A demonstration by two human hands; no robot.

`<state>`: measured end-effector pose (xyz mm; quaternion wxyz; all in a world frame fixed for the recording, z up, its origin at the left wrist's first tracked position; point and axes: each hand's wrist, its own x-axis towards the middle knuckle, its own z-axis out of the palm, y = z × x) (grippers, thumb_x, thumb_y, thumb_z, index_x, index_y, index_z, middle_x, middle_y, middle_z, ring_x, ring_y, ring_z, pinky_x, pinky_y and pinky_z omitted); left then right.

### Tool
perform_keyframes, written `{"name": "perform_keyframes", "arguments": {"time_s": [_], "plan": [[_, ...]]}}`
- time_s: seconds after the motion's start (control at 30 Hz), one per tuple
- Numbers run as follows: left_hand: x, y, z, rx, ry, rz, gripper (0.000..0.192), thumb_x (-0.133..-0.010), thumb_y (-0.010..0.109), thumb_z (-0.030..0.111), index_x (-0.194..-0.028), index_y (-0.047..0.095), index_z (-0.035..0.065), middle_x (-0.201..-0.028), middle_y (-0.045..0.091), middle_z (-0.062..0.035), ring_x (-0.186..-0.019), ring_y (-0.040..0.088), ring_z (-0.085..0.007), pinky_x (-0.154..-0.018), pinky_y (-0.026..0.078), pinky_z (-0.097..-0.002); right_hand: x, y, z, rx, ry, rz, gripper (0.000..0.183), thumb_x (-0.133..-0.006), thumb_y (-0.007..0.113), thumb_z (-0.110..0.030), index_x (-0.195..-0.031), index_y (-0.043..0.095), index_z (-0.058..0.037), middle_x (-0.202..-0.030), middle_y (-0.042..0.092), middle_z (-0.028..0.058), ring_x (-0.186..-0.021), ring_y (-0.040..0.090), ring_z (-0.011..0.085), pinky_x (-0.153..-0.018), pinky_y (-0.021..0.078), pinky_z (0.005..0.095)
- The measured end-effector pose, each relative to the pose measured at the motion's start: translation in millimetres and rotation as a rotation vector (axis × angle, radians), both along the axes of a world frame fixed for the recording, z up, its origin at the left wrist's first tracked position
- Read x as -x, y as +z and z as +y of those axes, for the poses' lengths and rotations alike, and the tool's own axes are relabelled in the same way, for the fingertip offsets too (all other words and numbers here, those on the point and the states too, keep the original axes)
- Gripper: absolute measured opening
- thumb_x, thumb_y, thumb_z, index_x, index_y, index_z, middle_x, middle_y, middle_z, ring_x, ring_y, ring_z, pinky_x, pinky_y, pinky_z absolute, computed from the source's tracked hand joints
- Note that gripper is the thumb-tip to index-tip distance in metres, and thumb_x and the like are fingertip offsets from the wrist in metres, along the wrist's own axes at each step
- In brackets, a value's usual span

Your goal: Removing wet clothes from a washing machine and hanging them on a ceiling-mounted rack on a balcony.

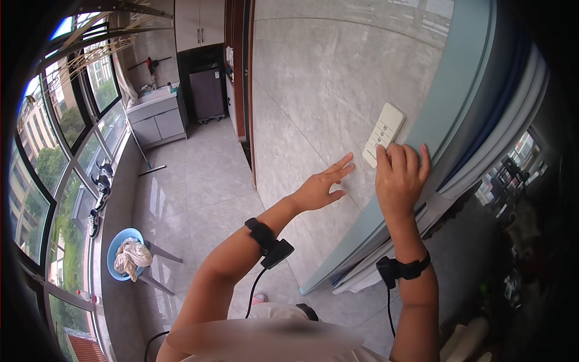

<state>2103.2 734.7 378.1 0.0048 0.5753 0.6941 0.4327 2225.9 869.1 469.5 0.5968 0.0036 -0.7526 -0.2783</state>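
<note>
A cream-coloured control panel or remote (385,131) with a column of round-marked buttons is on the grey marble-look wall (316,104), beside a pale blue door frame (457,90). My right hand (400,176) is at its lower end, index fingertip on or just over the lower buttons, the other fingers curled or raised. To the left, my left hand (326,183) reaches toward the wall with fingers apart and holds nothing; whether its fingertips touch the wall I cannot tell. Both forearms wear black straps with small black devices and cables.
Curtains (502,122) hang right of the frame. On the left, a light blue basin (118,240) with cloth sits on a stool (158,258); shoes (100,194) line the window ledge. Farther off are a sink cabinet (158,124), a floor squeegee (153,170) and a small fridge (207,94).
</note>
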Motion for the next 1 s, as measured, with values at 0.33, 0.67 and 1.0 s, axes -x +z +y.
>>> {"name": "perform_keyframes", "arguments": {"time_s": [0.33,0.67,1.0], "plan": [[0.3,-0.7,-1.0,-0.004,-0.002,-0.016,0.071,-0.082,0.063,0.003,-0.145,0.032,0.0159,-0.157,0.013,0.0015,-0.121,0.050,-0.0239,-0.093,0.050,-0.0309,-0.3,0.6,-1.5,-0.010,0.001,-0.006,0.006,-0.076,0.065,-0.010,-0.082,0.065,-0.0113,-0.082,0.054,-0.0004,-0.089,0.056,0.0162,-0.104,0.0341,0.0445],[11.1,-12.6,-0.1,-0.112,-0.011,0.062,0.075,-0.081,0.064,0.003,-0.146,0.031,0.0181,-0.157,0.016,-0.0021,-0.108,0.058,-0.0231,-0.085,0.053,-0.0302,3.3,2.9,-7.9,-0.021,-0.017,0.017,0.009,-0.080,0.066,-0.012,-0.089,0.066,-0.0129,-0.084,0.054,-0.0013,-0.090,0.056,0.0160,-0.104,0.0339,0.0451],[3.8,-11.1,0.1,-0.052,-0.015,0.034,0.073,-0.081,0.063,0.003,-0.145,0.030,0.0130,-0.157,0.013,-0.0018,-0.110,0.057,-0.0275,-0.091,0.051,-0.0331,-3.1,0.6,-6.9,-0.033,-0.048,-0.025,0.017,-0.080,0.066,-0.009,-0.096,0.067,-0.0117,-0.090,0.056,0.0006,-0.094,0.056,0.0182,-0.104,0.0353,0.0477]]}}
